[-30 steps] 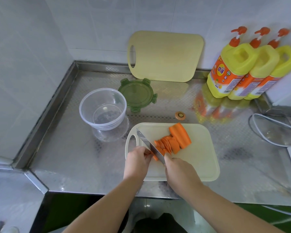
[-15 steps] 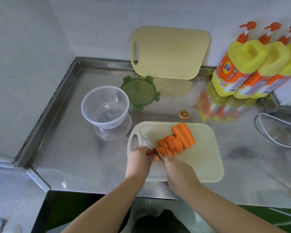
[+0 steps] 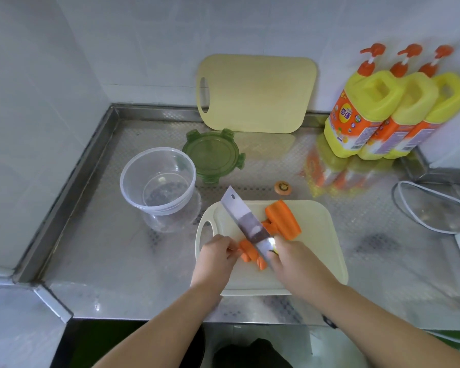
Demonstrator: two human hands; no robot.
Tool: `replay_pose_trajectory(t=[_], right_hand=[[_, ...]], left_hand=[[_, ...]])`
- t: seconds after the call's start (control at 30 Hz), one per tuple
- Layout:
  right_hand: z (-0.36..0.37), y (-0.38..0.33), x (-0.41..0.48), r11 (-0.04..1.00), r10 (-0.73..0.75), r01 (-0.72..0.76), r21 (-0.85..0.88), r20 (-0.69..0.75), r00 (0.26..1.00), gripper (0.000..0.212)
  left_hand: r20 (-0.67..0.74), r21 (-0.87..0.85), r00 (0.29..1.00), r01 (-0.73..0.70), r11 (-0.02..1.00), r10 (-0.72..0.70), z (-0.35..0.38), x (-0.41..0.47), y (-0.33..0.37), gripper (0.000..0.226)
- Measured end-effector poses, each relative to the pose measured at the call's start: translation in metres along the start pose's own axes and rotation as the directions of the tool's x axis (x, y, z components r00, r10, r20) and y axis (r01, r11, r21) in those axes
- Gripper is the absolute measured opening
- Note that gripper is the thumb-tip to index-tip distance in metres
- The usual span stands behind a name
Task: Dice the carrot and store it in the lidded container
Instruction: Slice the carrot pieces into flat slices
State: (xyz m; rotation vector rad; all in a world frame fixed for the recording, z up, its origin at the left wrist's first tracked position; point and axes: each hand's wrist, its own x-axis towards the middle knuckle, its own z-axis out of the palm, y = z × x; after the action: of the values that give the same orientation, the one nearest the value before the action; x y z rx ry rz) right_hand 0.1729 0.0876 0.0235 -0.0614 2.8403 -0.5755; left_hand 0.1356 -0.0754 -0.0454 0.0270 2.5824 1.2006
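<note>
On the cutting board (image 3: 316, 235), right hand (image 3: 295, 261) fingers grasp the tilted knife (image 3: 246, 224); left hand (image 3: 215, 256) fingers pinch carrot slices (image 3: 247, 252)

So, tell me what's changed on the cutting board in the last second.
The knife has lifted off the carrot slices, its blade now raised and tilted flat toward the camera, gripped by the right hand. The left hand still holds the slices on the board. The carrot chunk, bowl and lid stayed put.
</note>
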Motion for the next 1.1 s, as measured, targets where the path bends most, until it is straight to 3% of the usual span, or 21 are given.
replay_pose_trajectory(t=[0.13, 0.2, 0.27, 0.37, 0.43, 0.5, 0.53, 0.6, 0.67, 0.77, 0.9, 1.0, 1.1], right_hand=[[-0.02, 0.019, 0.009, 1.0, 0.026, -0.026, -0.005, -0.006, 1.0, 0.031], [-0.024, 0.026, 0.011, 0.999, 0.033, -0.032, -0.002, 0.014, 0.999, 0.038], [-0.024, 0.031, 0.009, 1.0, 0.0, 0.0, -0.025, -0.009, 1.0, 0.029], [-0.029, 0.029, 0.003, 0.97, -0.105, 0.083, -0.229, -0.081, 0.991, 0.007], [-0.029, 0.031, 0.0, 0.883, -0.241, 0.18, -0.433, -0.091, 0.966, 0.033], [-0.031, 0.034, -0.004, 0.802, -0.308, 0.221, -0.555, -0.066, 0.949, 0.045], [-0.029, 0.038, -0.006, 0.774, -0.337, 0.241, -0.585, -0.059, 0.94, 0.046], [-0.025, 0.041, -0.009, 0.751, -0.366, 0.289, -0.594, -0.01, 0.931, 0.048], [-0.023, 0.042, -0.011, 0.73, -0.385, 0.306, -0.612, 0.003, 0.923, 0.052], [-0.025, 0.043, -0.013, 0.723, -0.436, 0.328, -0.608, -0.033, 0.899, 0.046], [-0.033, 0.055, -0.013, 0.733, -0.46, 0.317, -0.602, -0.096, 0.883, 0.04], [-0.034, 0.061, -0.01, 0.729, -0.471, 0.312, -0.609, -0.114, 0.875, 0.042], [-0.029, 0.06, -0.006, 0.72, -0.502, 0.347, -0.601, -0.107, 0.858, 0.04]], left_hand=[[0.016, -0.002, 1.0, -0.001, 1.0, 0.001, -0.014, 0.01, 0.003, 0.007], [-0.039, -0.092, 0.998, 0.038, 0.995, -0.041, -0.025, 0.015, 0.008, 0.007], [-0.107, -0.241, 0.988, 0.086, 0.967, -0.114, -0.038, 0.021, 0.016, 0.007], [-0.219, -0.449, 0.957, 0.072, 0.891, -0.188, -0.061, 0.035, 0.028, 0.01], [-0.231, -0.491, 0.961, 0.02, 0.871, -0.152, -0.078, 0.042, 0.037, 0.014], [-0.075, -0.392, 0.997, -0.036, 0.919, 0.007, -0.089, 0.043, 0.047, 0.018], [0.083, -0.279, 0.991, -0.078, 0.957, 0.105, -0.092, 0.041, 0.053, 0.017], [0.41, -0.033, 0.889, -0.208, 0.978, 0.203, -0.086, 0.034, 0.067, 0.012], [0.578, 0.114, 0.789, -0.331, 0.937, 0.208, -0.071, 0.03, 0.072, 0.017], [0.613, 0.195, 0.766, -0.383, 0.903, 0.193, -0.05, 0.032, 0.065, 0.019], [0.452, 0.235, 0.868, -0.339, 0.911, 0.206, -0.042, 0.043, 0.061, 0.016], [0.481, 0.111, 0.83, -0.378, 0.919, 0.283, -0.032, 0.04, 0.077, 0.022], [0.507, 0.112, 0.787, -0.464, 0.878, 0.351, -0.018, 0.036, 0.08, 0.02]])
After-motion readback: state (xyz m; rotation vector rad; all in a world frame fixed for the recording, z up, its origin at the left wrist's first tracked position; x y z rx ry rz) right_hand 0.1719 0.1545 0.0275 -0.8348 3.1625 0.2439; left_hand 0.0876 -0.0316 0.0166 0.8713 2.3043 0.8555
